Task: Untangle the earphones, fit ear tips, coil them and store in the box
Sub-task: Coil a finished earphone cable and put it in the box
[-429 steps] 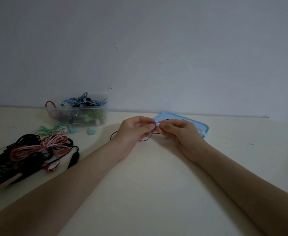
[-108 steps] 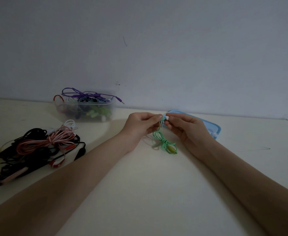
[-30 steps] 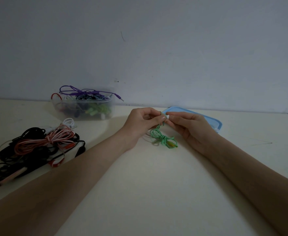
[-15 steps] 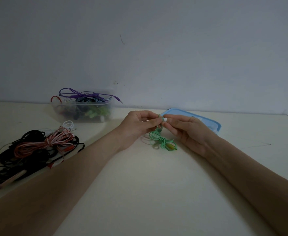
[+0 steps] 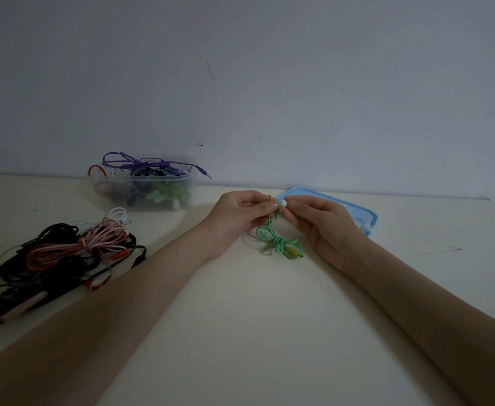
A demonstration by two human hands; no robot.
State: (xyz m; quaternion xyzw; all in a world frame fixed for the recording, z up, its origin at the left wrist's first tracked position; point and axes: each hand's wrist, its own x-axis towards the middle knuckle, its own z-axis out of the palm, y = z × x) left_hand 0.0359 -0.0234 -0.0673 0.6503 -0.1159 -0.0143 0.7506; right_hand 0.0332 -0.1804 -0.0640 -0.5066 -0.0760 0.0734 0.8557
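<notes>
Green earphones [image 5: 277,243] lie knotted in a small bundle on the cream table, their cable rising up to my hands. My left hand [image 5: 237,213] pinches the green earbud at the cable's top. My right hand [image 5: 319,219] pinches a small white ear tip [image 5: 283,203] against that earbud. Both hands meet just above the table. At the back left stands the clear plastic box [image 5: 164,197], holding several coiled earphones with a purple pair [image 5: 140,164] draped on top.
A tangled heap of black, pink-white and red earphones [image 5: 64,256] lies at the left. The light blue box lid [image 5: 360,213] lies flat behind my right hand, with small white ear tips on it. A grey wall closes the table's far edge.
Earlier I held a purple earbud; the purple pair now lies on the box and I hold the green pair. Over the last second my hands stayed together at the earbud, shifting only slightly.
</notes>
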